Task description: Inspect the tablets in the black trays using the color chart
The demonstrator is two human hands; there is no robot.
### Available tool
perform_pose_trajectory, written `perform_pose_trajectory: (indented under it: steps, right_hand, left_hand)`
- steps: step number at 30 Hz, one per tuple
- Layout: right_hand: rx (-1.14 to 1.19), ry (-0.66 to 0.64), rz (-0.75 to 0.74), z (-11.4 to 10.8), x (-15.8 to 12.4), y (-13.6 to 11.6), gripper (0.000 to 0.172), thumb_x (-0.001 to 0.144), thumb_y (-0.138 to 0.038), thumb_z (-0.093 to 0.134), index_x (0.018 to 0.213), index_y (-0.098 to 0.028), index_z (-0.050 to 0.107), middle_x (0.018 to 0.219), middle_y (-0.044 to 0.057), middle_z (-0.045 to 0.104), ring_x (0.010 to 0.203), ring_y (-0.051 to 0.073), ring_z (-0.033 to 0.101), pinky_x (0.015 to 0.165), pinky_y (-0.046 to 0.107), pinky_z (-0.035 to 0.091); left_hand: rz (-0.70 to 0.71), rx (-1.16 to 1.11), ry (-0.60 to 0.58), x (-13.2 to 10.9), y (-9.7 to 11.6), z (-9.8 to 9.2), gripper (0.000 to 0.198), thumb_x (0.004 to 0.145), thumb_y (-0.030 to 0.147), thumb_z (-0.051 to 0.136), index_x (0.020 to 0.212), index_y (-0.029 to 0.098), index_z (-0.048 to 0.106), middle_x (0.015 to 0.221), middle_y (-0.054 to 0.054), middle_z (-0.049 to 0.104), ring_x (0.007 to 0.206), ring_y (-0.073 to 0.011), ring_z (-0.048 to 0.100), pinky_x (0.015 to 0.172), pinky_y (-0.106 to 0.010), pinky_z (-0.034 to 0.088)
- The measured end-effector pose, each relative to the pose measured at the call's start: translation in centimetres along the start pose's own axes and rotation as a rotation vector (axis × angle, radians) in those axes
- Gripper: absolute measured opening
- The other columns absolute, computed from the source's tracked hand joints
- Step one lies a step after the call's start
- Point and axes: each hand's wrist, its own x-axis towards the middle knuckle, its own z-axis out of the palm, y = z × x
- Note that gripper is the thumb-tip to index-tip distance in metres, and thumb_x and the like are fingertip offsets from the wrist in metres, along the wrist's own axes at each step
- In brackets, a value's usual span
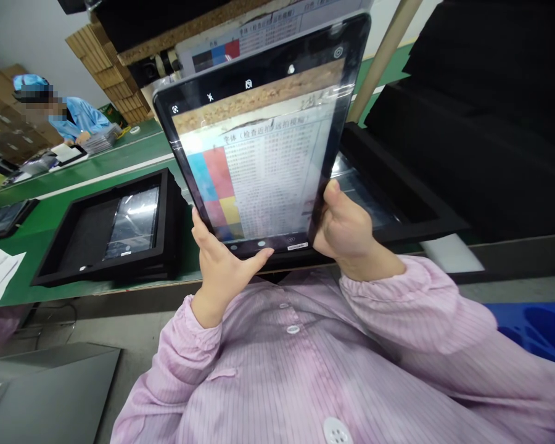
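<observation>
A black-framed tablet [268, 160] is held up in front of me, tilted, its screen lit with a camera view of a printed chart. My left hand [222, 265] grips its lower left corner, thumb across the bottom bezel. My right hand [345, 228] holds the lower right edge, with the thumb on the front; its other fingers are partly hidden behind. Behind the top of the tablet, part of the printed chart [268, 31] with coloured blocks shows below a brown board edge.
On the green bench [143, 179] at left is a black foam tray [166, 216] with a tablet in it. Another black tray [425, 225] lies at right, near tall black foam stacks [490, 135]. White papers [0, 274] lie far left. A person in blue [76, 117] works across the bench.
</observation>
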Motion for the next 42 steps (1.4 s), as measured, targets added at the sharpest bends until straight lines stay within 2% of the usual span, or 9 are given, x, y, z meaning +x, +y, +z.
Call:
perform_pose_trajectory:
  steps: [8,13,17,22,30,33,36,40,42]
  right_hand:
    - [-0.075,0.07,-0.052,-0.3,0.5,0.3,0.041,0.073,-0.066,0.071,0.099,-0.035,0.071,0.118,-0.006,0.067,0.135,0.025,0.047,0.113,0.046,0.044]
    - [-0.045,0.168,-0.104,-0.4,1.0,0.2,0.038,0.077,-0.059,0.071,0.103,-0.031,0.072,0.117,-0.007,0.067,0.135,0.026,0.047,0.119,0.048,0.038]
    - [-0.032,0.163,-0.11,-0.3,1.2,0.3,0.033,0.078,-0.055,0.071,0.098,-0.029,0.071,0.121,-0.006,0.066,0.136,0.024,0.047,0.116,0.044,0.042]
    - [-0.018,0.119,-0.065,-0.4,1.1,0.2,0.041,0.081,-0.058,0.066,0.106,-0.026,0.069,0.119,-0.001,0.067,0.134,0.025,0.048,0.112,0.045,0.045]
    - [0.006,0.128,-0.07,-0.7,1.4,0.5,0.04,0.078,-0.057,0.071,0.107,-0.029,0.069,0.11,-0.004,0.069,0.128,0.022,0.054,0.111,0.042,0.047]
    - [-0.006,0.112,-0.074,-0.5,1.3,0.5,0.045,0.077,-0.06,0.071,0.104,-0.024,0.07,0.108,0.0,0.07,0.127,0.024,0.055,0.109,0.042,0.048]
    - [-0.065,0.054,-0.042,0.2,0.7,-0.2,0.05,0.081,-0.064,0.065,0.109,-0.022,0.069,0.12,0.003,0.066,0.134,0.024,0.049,0.114,0.045,0.043]
    - [-0.285,-0.106,-0.217,1.6,-0.3,-2.9,0.053,0.095,-0.054,0.053,0.144,-0.036,0.048,0.153,-0.007,0.037,0.149,0.017,0.023,0.127,0.04,0.02]
    - [-0.382,-0.15,-0.307,2.0,-0.5,-4.7,0.06,0.093,-0.053,0.056,0.15,-0.041,0.039,0.155,-0.011,0.031,0.151,0.017,0.016,0.127,0.038,0.02]
  left_hand:
    - [0.037,-0.018,-0.036,0.5,0.0,-0.1,0.131,0.065,0.051,0.085,0.154,0.015,-0.003,0.161,-0.026,0.006,0.154,-0.0379,0.005,0.123,-0.053,0.017]
    - [0.009,-0.021,-0.083,0.9,0.4,0.2,0.13,0.066,0.05,0.084,0.154,0.013,-0.003,0.16,-0.028,0.008,0.153,-0.0381,0.009,0.123,-0.052,0.021]
    - [-0.016,-0.017,-0.089,1.0,0.5,0.3,0.13,0.064,0.048,0.086,0.154,0.018,-0.004,0.161,-0.026,0.009,0.153,-0.0391,0.01,0.121,-0.055,0.023]
    - [-0.012,-0.018,-0.088,1.1,0.4,0.3,0.129,0.066,0.048,0.085,0.153,0.017,-0.005,0.161,-0.027,0.007,0.153,-0.0386,0.009,0.121,-0.055,0.023]
    - [-0.015,-0.042,-0.074,0.9,0.0,0.4,0.125,0.066,0.052,0.083,0.153,0.016,0.001,0.16,-0.027,0.013,0.152,-0.0382,0.015,0.12,-0.054,0.026]
    - [-0.011,-0.242,-0.056,1.5,-0.8,-0.3,0.096,0.079,0.061,0.069,0.149,0.015,0.022,0.149,-0.024,0.038,0.143,-0.0331,0.038,0.115,-0.048,0.035]
    - [-0.184,-0.636,0.051,2.8,-1.2,-1.4,0.057,0.091,0.063,0.052,0.13,0.021,0.052,0.123,-0.011,0.063,0.117,-0.0237,0.062,0.102,-0.038,0.049]
    - [-0.456,-1.092,0.042,4.0,-0.2,-2.2,0.042,0.092,0.056,0.056,0.124,0.031,0.064,0.115,-0.003,0.072,0.104,-0.021,0.069,0.094,-0.036,0.054]
    - [-0.498,-1.18,-0.013,4.0,0.5,-2.3,0.042,0.093,0.052,0.055,0.13,0.034,0.062,0.121,-0.002,0.072,0.11,-0.0216,0.068,0.099,-0.037,0.052]
